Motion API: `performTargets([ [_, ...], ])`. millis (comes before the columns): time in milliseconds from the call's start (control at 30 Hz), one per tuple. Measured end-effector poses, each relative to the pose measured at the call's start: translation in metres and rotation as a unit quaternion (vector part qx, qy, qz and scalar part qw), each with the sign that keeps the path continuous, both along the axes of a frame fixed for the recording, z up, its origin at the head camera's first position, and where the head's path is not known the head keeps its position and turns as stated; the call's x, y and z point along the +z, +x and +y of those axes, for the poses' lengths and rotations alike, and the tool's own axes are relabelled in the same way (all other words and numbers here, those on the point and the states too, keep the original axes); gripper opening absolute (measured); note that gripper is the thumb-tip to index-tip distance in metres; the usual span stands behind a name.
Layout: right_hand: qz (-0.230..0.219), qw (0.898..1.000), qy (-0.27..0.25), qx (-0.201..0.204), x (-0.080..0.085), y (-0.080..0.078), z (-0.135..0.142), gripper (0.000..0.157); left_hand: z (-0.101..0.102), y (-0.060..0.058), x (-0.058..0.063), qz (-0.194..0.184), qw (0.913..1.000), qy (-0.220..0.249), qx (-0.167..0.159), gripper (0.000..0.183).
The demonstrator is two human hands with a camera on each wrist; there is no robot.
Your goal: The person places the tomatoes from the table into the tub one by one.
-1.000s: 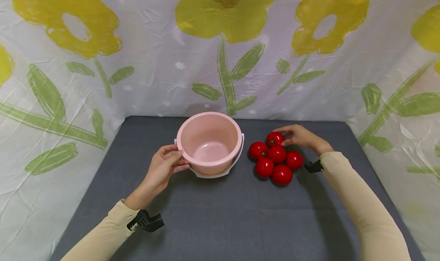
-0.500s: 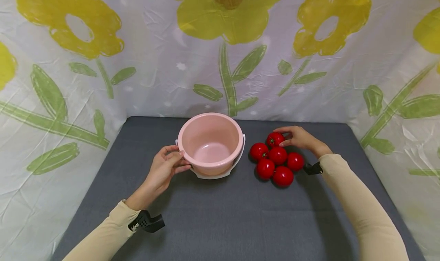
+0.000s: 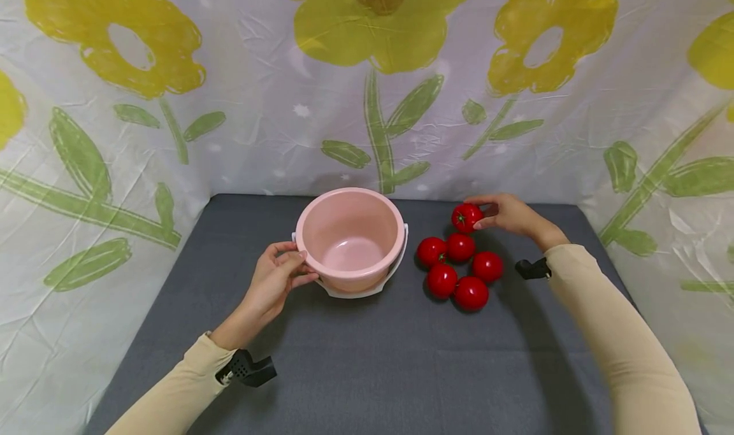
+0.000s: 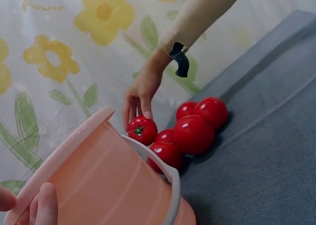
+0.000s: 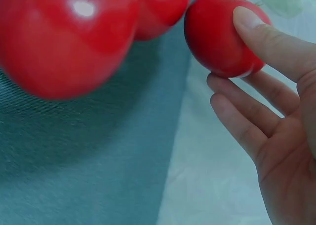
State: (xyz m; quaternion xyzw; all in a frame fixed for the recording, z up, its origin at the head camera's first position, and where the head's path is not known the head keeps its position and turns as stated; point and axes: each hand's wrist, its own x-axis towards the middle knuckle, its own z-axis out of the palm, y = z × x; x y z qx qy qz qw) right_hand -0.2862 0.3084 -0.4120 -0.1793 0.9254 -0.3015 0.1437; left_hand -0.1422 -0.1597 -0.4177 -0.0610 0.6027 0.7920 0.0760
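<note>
A pink bucket (image 3: 351,274) with a white handle stands on the grey table. My left hand (image 3: 269,288) grips its rim at the left, thumb on the near edge and fingers against the outer wall. At the back right, my right hand (image 3: 512,217) pinches a red tomato (image 3: 466,218) between thumb and fingers, just behind the other tomatoes. In the right wrist view, the thumb presses one side of this tomato (image 5: 217,34) and fingertips meet its underside. Several more red tomatoes (image 3: 460,248) sit clustered right of the bucket.
The grey cloth-covered table (image 3: 367,371) extends in front of the bucket and tomatoes. A white flower-printed curtain (image 3: 258,104) hangs along its back and both sides. A black wrist camera (image 3: 246,368) is strapped to the left wrist.
My right hand has moved back and slightly right, drawing the pinched tomato away from the cluster. Neighbouring tomatoes have shifted a little. My left hand and the bucket stay put.
</note>
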Motion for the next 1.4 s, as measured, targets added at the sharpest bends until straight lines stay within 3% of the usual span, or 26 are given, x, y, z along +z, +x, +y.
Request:
performTargets([
  [300, 0.011, 1.0, -0.021, -0.007, 0.034, 0.003, -0.009, 0.059, 0.0, -0.001, 0.001, 0.003, 1.0, -0.007, -0.005, 0.027],
  [500, 0.051, 0.999, -0.013, 0.01, 0.057, 0.005, -0.021, 0.057, -0.001, -0.004, 0.001, 0.004, 0.9998, -0.02, -0.006, 0.026],
  [933, 0.082, 0.996, 0.001, 0.044, 0.097, 0.011, -0.06, 0.057, 0.002, -0.007, 0.002, 0.001, 0.9998, -0.019, -0.006, 0.026],
  [1100, 0.081, 0.995, 0.009, 0.062, 0.105, 0.01, -0.077, 0.057, 0.003, -0.007, 0.002, 0.001, 0.9998, -0.018, -0.007, 0.026],
  [1400, 0.056, 0.991, -0.028, 0.117, 0.113, 0.012, -0.112, 0.056, 0.005, -0.006, 0.002, -0.003, 0.9998, -0.012, -0.014, 0.027],
])
